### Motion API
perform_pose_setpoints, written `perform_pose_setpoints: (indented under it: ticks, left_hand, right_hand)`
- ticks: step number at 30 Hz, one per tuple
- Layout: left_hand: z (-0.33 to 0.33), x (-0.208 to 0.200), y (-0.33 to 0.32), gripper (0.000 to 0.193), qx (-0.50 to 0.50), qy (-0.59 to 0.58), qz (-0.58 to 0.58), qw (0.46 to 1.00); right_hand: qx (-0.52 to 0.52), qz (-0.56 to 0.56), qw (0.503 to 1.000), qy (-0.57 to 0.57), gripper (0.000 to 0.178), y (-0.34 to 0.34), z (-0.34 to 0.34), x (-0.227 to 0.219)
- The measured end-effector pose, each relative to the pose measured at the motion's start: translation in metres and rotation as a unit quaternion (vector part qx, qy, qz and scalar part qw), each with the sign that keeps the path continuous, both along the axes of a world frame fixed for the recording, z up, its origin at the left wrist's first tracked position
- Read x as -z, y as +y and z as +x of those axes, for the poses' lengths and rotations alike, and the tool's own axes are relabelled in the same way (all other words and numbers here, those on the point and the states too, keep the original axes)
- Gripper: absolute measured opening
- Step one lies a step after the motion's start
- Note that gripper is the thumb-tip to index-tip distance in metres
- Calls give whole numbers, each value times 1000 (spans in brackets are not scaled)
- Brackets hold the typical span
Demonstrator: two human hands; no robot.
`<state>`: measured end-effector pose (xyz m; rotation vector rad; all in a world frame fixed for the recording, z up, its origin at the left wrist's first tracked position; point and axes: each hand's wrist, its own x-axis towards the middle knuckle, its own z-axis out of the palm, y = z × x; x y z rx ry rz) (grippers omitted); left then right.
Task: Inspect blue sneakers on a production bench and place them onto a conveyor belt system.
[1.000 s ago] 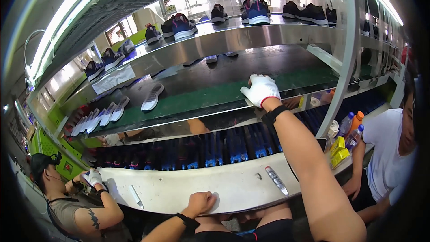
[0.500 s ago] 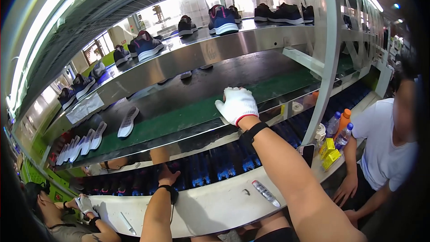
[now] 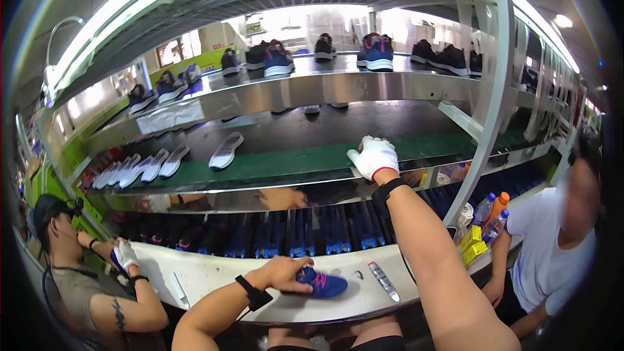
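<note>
My bare left hand (image 3: 284, 274) is closed over the heel end of a blue shoe upper (image 3: 328, 286) with pink lacing. The upper lies on its side on the white ledge (image 3: 247, 292), toe to the right. My right hand (image 3: 378, 158), in a white knit glove with a red cuff, is at the front edge of the green and black belt (image 3: 292, 158). Its fingers curl over, and a pale edge shows beneath them; what it is I cannot make out. A white shoe sole (image 3: 226, 151) lies on the belt to the left, with several more soles beyond it.
Dark blue uppers (image 3: 302, 231) stand in a row behind the ledge. A silver marker-like tube (image 3: 383, 281) and a white pen (image 3: 179, 289) lie on it. Finished shoes (image 3: 278, 60) fill the upper shelf. A metal post (image 3: 484, 136), bottles (image 3: 494, 224) and a seated person (image 3: 552, 234) are right; another person (image 3: 97, 273) works left.
My left hand has come back from the row of uppers to the ledge with a blue upper in it. The view has swung left; my right hand stays by the belt edge.
</note>
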<state>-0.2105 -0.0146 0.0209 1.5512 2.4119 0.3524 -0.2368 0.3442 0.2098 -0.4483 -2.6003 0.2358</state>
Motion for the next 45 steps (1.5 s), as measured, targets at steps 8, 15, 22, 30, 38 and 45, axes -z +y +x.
perform_pose_setpoints:
  ticks: [8,15,22,30,38,45]
  left_hand:
    - [72,52,-94,59,-96,15,118,988]
    - [106,83,-20,54,-12,158,113,981]
    - [133,17,-8,52,-41,29,348,936]
    - [156,85,26,52,-16,-37,428,903]
    - [186,56,52,48,-14,14,442,897]
    - [189,53,26,57,-61,-2,479,876]
  right_hand:
    - [-60,70,996,-19,60,-40,-14,6]
    - [-297,100,950,7,51,-199,-70,16]
    - [-384,90,918,-39,56,-269,-93,14]
    - [-404,53,909,-83,70,-278,-103,-3]
    - [-399,27,916,-26,61,-256,-84,-9]
    - [-386,-53,902,187,15,-200,-21,38]
